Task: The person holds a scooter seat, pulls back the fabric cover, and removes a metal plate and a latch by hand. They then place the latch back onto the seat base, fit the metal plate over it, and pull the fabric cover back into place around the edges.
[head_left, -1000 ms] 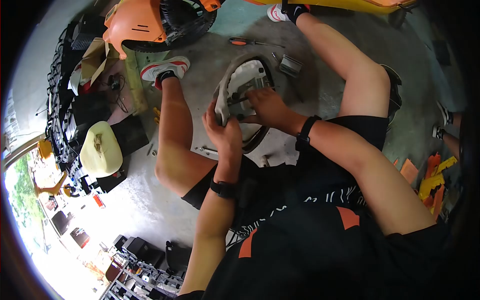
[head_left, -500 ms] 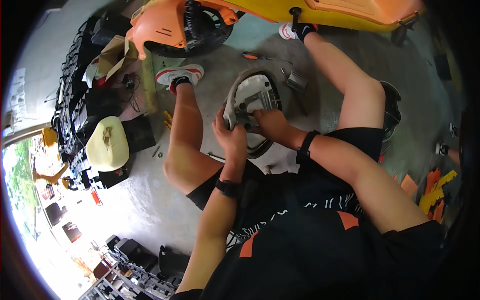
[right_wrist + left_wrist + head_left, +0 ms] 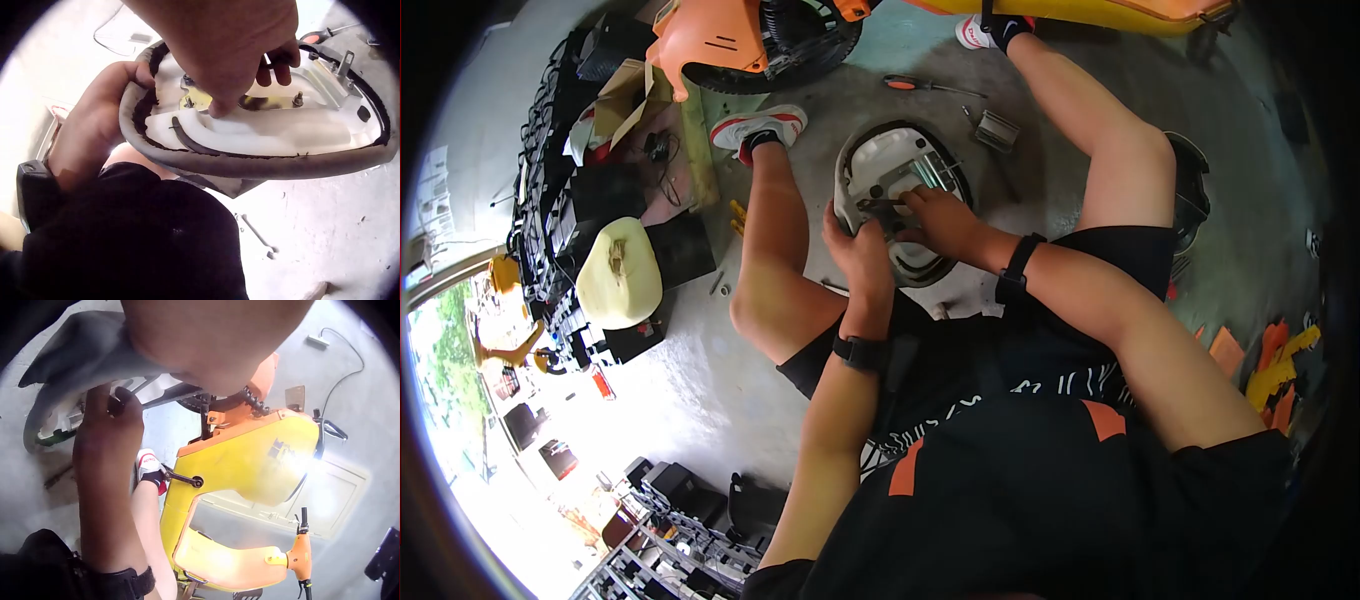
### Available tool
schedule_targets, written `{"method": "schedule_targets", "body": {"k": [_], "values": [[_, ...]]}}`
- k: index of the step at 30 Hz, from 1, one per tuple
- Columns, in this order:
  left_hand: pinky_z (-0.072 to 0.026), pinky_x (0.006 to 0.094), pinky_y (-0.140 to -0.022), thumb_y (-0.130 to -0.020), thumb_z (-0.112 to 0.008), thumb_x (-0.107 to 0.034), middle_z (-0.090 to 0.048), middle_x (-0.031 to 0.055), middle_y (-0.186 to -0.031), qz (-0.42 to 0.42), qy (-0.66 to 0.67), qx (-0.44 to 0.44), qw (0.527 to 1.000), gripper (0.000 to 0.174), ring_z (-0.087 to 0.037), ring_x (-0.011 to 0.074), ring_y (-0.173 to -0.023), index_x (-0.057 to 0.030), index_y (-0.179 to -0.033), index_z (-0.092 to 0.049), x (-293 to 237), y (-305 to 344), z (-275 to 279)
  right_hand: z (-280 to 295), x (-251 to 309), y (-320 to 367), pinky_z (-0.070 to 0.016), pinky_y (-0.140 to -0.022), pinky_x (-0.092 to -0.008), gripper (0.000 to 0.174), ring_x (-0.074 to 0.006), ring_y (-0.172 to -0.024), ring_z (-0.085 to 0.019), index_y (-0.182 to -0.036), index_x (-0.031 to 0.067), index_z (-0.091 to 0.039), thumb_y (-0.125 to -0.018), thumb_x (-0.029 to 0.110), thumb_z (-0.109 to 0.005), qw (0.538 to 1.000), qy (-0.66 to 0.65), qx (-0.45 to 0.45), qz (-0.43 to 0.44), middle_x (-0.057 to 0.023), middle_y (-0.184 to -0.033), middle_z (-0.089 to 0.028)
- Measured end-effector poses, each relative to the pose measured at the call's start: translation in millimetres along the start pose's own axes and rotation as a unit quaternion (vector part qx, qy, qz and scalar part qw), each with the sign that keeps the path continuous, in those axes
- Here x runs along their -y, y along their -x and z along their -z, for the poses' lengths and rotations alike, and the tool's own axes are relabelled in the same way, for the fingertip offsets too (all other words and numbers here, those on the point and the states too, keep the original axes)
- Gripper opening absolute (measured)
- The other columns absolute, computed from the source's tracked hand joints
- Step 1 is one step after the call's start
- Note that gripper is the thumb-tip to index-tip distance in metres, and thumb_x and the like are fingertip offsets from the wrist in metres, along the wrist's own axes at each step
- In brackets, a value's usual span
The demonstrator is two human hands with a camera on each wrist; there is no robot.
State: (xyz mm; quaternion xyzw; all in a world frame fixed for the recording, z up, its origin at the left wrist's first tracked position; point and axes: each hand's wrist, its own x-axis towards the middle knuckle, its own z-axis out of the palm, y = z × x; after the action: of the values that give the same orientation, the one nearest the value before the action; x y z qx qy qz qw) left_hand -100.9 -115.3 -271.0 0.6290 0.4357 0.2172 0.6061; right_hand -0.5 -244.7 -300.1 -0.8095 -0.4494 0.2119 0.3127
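Observation:
An upturned scooter seat (image 3: 852, 165), with a grey cover edge and white plastic underside, lies between the person's legs. My left hand (image 3: 864, 262) grips its near left rim; in the right wrist view the left thumb (image 3: 145, 76) bends over the cover edge. Over the underside, my right hand (image 3: 948, 230) has its fingers curled round a slim dark tool (image 3: 882, 203), its kind mostly hidden by the fingers. Below that hand are yellowish metal plates with a threaded stud (image 3: 298, 99). A metal hinge bracket (image 3: 345, 64) stands at the seat's far end.
A screwdriver (image 3: 910, 84) and a finned metal part (image 3: 997, 131) lie beyond the seat. A wrench (image 3: 258, 235) is on the floor near the thigh. An orange and yellow scooter (image 3: 244, 462) stands ahead. At left sit a pale foam cushion (image 3: 618, 275) and a cardboard box (image 3: 622, 100).
The seat has tipped so its underside faces the head camera more squarely. Both hands stay at it, the left on the rim, the right over the underside. The head view has shifted slightly.

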Motion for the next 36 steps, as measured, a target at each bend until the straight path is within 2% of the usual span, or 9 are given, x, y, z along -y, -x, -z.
{"method": "schedule_targets", "body": {"k": [1, 3, 7, 9, 13, 15, 16, 29, 36], "values": [[-0.0402, 0.0395, -0.103, -0.076, -0.059, -0.006, -0.045, 0.0197, -0.127, 0.001, -0.001, 0.002, 1.000, 0.065, -0.050, 0.0328, -0.119, 0.0035, -0.139, -0.045, -2.0, 0.7, -3.0, -1.5, 1.7, 2.5, -0.0511, -0.086, -0.0441, 0.060, -0.0365, -0.101, -0.062, -0.123, 0.0054, -0.056, -0.079, 0.039, -0.077, 0.999, 0.003, -0.036, 0.002, -0.0171, -0.109, -0.062], [-0.0471, 0.0252, -0.073, -0.075, -0.052, 0.006, -0.063, 0.0057, -0.098, -0.038, 0.039, -0.043, 0.998, 0.046, -0.058, 0.0138, -0.084, 0.0036, -0.121, -0.055, -2.9, 2.3, -9.3, -3.7, 5.3, 4.5, -0.0510, -0.085, -0.0443, 0.058, -0.0368, -0.100, -0.061, -0.121, 0.0055, -0.057, -0.078, 0.039, -0.078, 0.998, 0.007, -0.068, 0.004, -0.0165, -0.108, -0.062], [-0.0479, 0.0262, -0.079, -0.076, -0.052, 0.004, -0.063, 0.0067, -0.101, -0.074, 0.003, -0.059, 0.996, 0.045, -0.059, 0.0148, -0.089, 0.0042, -0.121, -0.055, -6.8, 2.5, -11.4, -3.2, 10.5, 3.2, -0.0510, -0.083, -0.0427, 0.060, -0.0346, -0.099, -0.061, -0.119, 0.0033, -0.058, -0.077, 0.040, -0.079, 0.993, 0.081, -0.089, -0.004, -0.0162, -0.106, -0.061], [-0.0424, 0.0388, -0.101, -0.077, -0.057, -0.003, -0.048, 0.0187, -0.124, -0.021, -0.046, -0.047, 0.998, 0.059, -0.052, 0.0332, -0.117, -0.0004, -0.135, -0.051, -10.4, 3.3, -9.9, -0.1, 8.7, -1.7, -0.0512, -0.082, -0.0418, 0.058, -0.0334, -0.098, -0.062, -0.115, 0.0020, -0.060, -0.077, 0.041, -0.078, 0.994, 0.075, -0.080, -0.018, -0.0164, -0.104, -0.062], [-0.0433, 0.0386, -0.100, -0.076, -0.057, -0.002, -0.049, 0.0186, -0.122, -0.055, -0.078, -0.045, 0.994, 0.058, -0.054, 0.0330, -0.115, -0.0009, -0.134, -0.052, -14.9, 3.5, -11.0, 6.4, 4.0, -6.6, -0.0515, -0.083, -0.0428, 0.057, -0.0340, -0.096, -0.064, -0.110, 0.0014, -0.064, -0.077, 0.045, -0.077, 0.997, 0.067, -0.016, -0.019, -0.0165, -0.098, -0.064], [-0.0468, 0.0304, -0.091, -0.074, -0.052, 0.002, -0.061, 0.0122, -0.112, -0.085, -0.103, -0.049, 0.990, 0.053, -0.060, 0.0209, -0.101, 0.0056, -0.127, -0.055, -21.0, 5.4, -13.5, 6.7, 2.2, -7.9, -0.0522, -0.081, -0.0432, 0.054, -0.0344, -0.093, -0.065, -0.107, 0.0012, -0.065, -0.077, 0.045, -0.077, 0.998, 0.060, -0.014, -0.020, -0.0172, -0.095, -0.065], [-0.0468, 0.0304, -0.091, -0.074, -0.052, 0.002, -0.061, 0.0122, -0.112, -0.089, -0.104, -0.042, 0.990, 0.053, -0.060, 0.0209, -0.101, 0.0056, -0.127, -0.055, -22.7, 5.8, -13.4, 4.6, 2.2, -7.6, -0.0534, -0.078, -0.0431, 0.051, -0.0347, -0.089, -0.066, -0.102, 0.0008, -0.065, -0.078, 0.044, -0.076, 0.998, 0.055, -0.027, -0.018, -0.0174, -0.094, -0.066], [-0.0442, 0.0414, -0.096, -0.071, -0.055, 0.000, -0.053, 0.0190, -0.112, -0.150, -0.221, -0.035, 0.963, 0.057, -0.056, 0.0369, -0.108, -0.0004, -0.127, -0.058, -32.8, 13.6, -18.4, 8.8, 20.5, 1.2, -0.0535, -0.072, -0.0473, 0.032, -0.0391, -0.080, -0.068, -0.085, -0.0001, -0.068, -0.086, 0.032, -0.069, 0.997, -0.004, 0.012, -0.080, -0.0206, -0.080, -0.069], [-0.0422, 0.0426, -0.099, -0.073, -0.055, -0.003, -0.052, 0.0204, -0.115, -0.093, -0.175, -0.064, 0.978, 0.057, -0.055, 0.0382, -0.109, -0.0008, -0.129, -0.056, -35.2, 20.7, -24.4, 18.1, 27.2, 7.1, -0.0534, -0.072, -0.0490, 0.032, -0.0396, -0.079, -0.069, -0.083, -0.0017, -0.069, -0.087, 0.030, -0.066, 0.996, -0.006, 0.003, -0.089, -0.0229, -0.078, -0.069]]}}
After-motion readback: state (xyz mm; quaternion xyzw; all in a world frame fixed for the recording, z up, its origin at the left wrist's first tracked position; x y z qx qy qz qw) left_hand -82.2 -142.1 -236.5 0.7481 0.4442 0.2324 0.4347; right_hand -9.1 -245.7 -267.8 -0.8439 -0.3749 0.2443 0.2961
